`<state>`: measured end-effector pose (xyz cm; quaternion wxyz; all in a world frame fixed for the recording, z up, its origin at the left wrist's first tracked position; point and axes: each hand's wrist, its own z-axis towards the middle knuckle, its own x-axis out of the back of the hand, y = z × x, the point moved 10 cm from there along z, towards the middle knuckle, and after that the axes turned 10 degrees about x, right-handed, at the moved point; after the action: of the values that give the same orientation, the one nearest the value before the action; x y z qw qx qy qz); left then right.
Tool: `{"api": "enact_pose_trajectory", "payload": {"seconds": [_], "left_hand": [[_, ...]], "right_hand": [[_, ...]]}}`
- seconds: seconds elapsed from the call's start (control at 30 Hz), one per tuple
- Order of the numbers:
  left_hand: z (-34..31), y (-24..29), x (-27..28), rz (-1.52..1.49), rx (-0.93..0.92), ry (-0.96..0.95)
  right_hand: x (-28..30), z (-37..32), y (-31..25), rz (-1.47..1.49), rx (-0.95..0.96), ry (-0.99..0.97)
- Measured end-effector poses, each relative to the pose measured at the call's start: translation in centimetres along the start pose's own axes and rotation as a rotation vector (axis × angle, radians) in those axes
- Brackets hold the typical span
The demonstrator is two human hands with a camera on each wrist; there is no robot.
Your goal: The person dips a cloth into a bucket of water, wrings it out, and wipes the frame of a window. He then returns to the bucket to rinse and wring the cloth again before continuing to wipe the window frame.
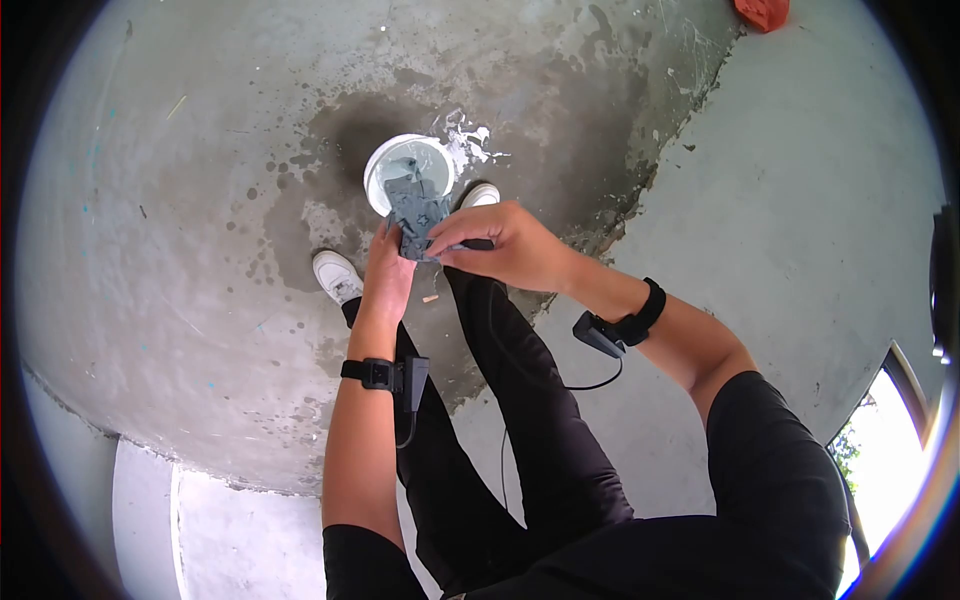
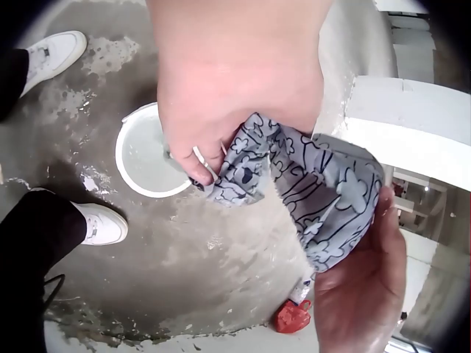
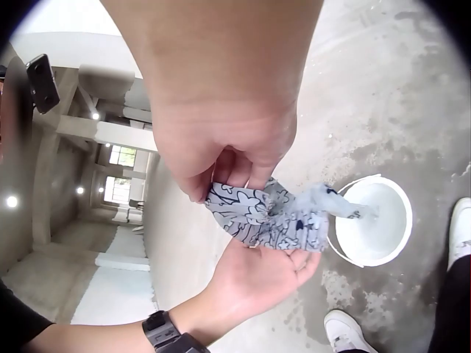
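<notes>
A wet grey-blue cloth with a dark floral line pattern (image 1: 415, 212) is stretched between both hands above a white bucket of cloudy water (image 1: 375, 185). The left hand (image 1: 388, 275) grips it from below, fingers curled round a bunched part in the left wrist view (image 2: 239, 95). Between thumb and fingers, the right hand (image 1: 515, 247) pinches the near edge, as the right wrist view also shows (image 3: 228, 140). One end of the cloth (image 3: 346, 206) hangs toward the water in the bucket (image 3: 405, 228).
Wet patches and white splashes mark the concrete floor (image 1: 230, 300) around the bucket. White shoes (image 1: 337, 276) stand close to it on the near side. A red bag (image 1: 762, 12) lies at the far right. A black cable (image 1: 590, 386) hangs from the right wrist camera.
</notes>
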<state>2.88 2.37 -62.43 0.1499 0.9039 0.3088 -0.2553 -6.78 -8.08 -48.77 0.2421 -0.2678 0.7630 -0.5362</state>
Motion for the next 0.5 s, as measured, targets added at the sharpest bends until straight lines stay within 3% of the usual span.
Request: {"api": "enact_pose_trajectory", "payload": {"seconds": [0.07, 0.13, 0.27, 0.3, 0.37, 0.5], "left_hand": [[0.0, 0.6, 0.7, -0.041, -0.119, 0.013], [-0.4, 0.8, 1.0, -0.114, -0.129, 0.064], [-1.2, 0.6, 1.9, -0.205, -0.17, 0.189], [-1.2, 0.4, 2.1, -0.203, -0.17, 0.192], [-1.2, 0.4, 2.5, -0.192, -0.208, 0.205], [-1.2, 0.2, 2.6, -0.259, -0.142, 0.199]], "right_hand": [[0.6, -0.3, 1.6, 0.03, -0.026, 0.023], [2.6, -0.6, 4.8, 0.128, -0.141, 0.21], [4.6, 0.0, 9.4, 0.014, -0.338, 0.197], [4.2, 0.1, 10.0, 0.017, -0.337, 0.196], [4.3, 1.4, 7.4, -0.654, -0.034, 0.2], [0.3, 2.9, 6.8, -0.45, -0.057, 0.162]]}}
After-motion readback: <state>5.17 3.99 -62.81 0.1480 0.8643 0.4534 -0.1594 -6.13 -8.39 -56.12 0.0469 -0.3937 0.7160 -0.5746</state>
